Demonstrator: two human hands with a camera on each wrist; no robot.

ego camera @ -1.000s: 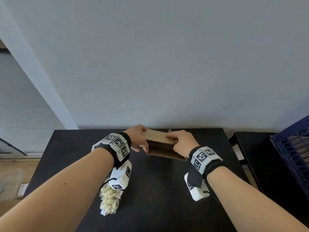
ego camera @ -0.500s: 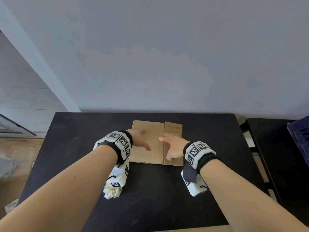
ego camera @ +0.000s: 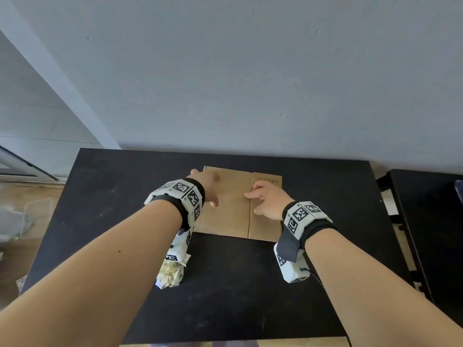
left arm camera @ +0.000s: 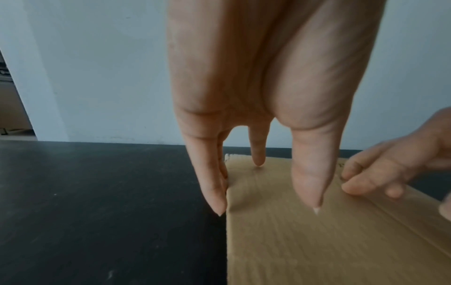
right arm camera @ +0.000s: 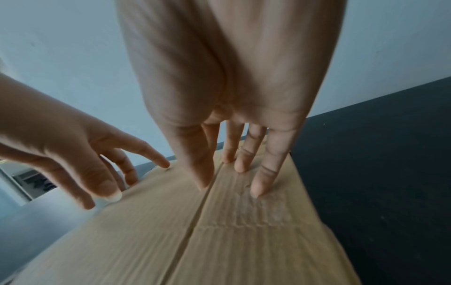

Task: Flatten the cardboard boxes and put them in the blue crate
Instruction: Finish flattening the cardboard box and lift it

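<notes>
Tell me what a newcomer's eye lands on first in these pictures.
First, the flattened cardboard box lying in the middle of the black table, toward the wall side. Next, the two hands on it: the left hand at its left edge, the right hand with fingers spread by the crease. Then the crumpled yellowish wrapper under the left forearm.

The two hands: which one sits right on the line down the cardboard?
The right hand; its thumb lies along the crease. The left hand touches the cardboard's left edge.
</notes>
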